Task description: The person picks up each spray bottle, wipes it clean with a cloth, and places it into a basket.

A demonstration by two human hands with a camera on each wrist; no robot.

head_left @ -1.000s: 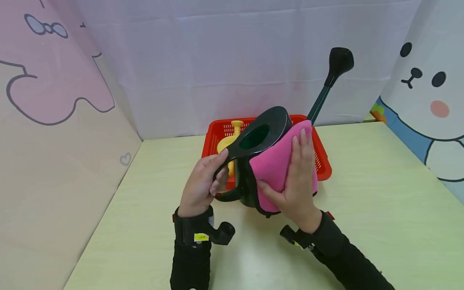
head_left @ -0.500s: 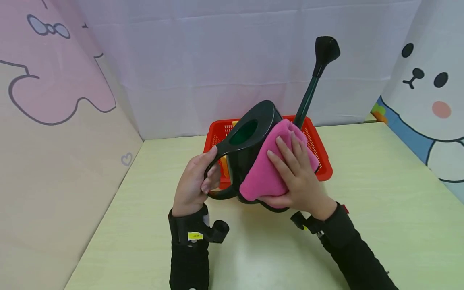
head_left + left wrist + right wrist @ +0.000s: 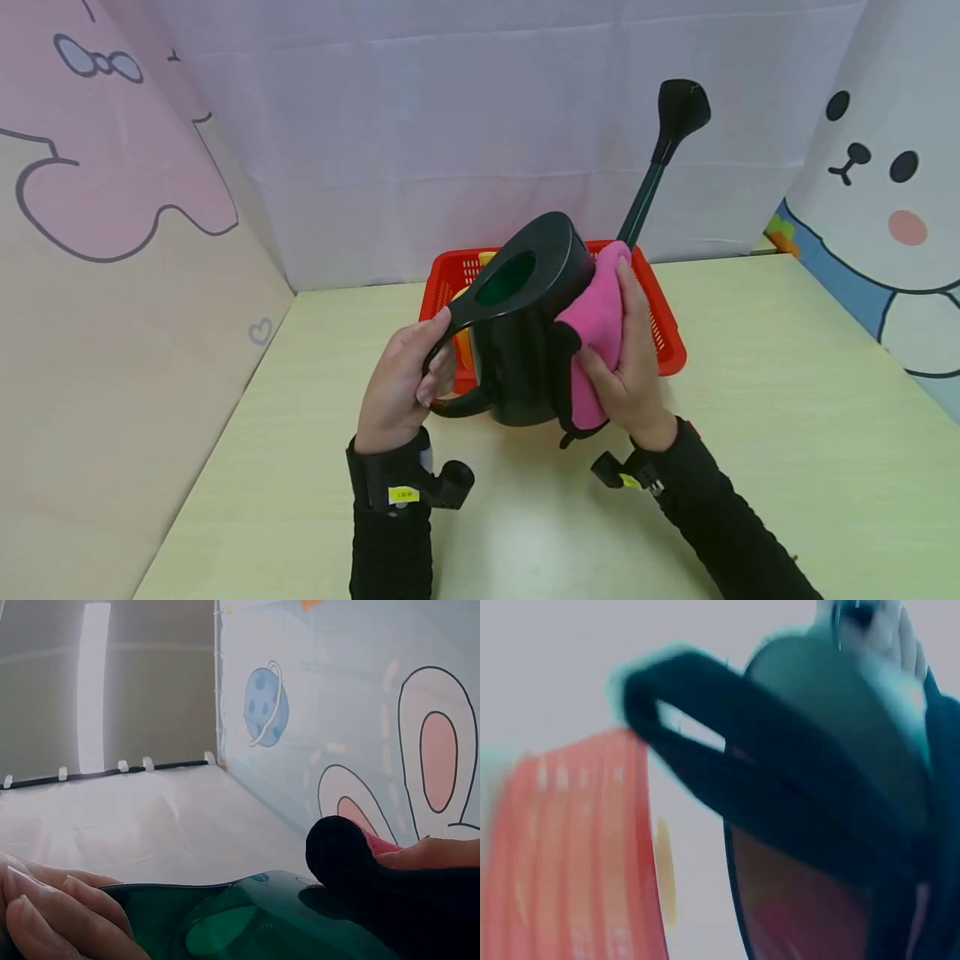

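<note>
In the head view, a dark green watering can is held up over the table, tilted, its long spout pointing up to the right. My left hand grips the can's handle, fingers curled round it. My right hand holds a pink cloth with black edging against the can's right side, thumb on the near side. The left wrist view shows the left fingers beside the green can and the cloth's black edge. In the right wrist view, a black loop hangs before the blurred can.
Behind the can stands a red plastic basket with yellow items inside, partly hidden. It sits at the back of the pale table. A white curtain hangs behind, with printed panels on both sides.
The right hand with the cloth has slid about the can's side, to the left and then back to the right. The can has shifted slightly left, still held by its handle.
</note>
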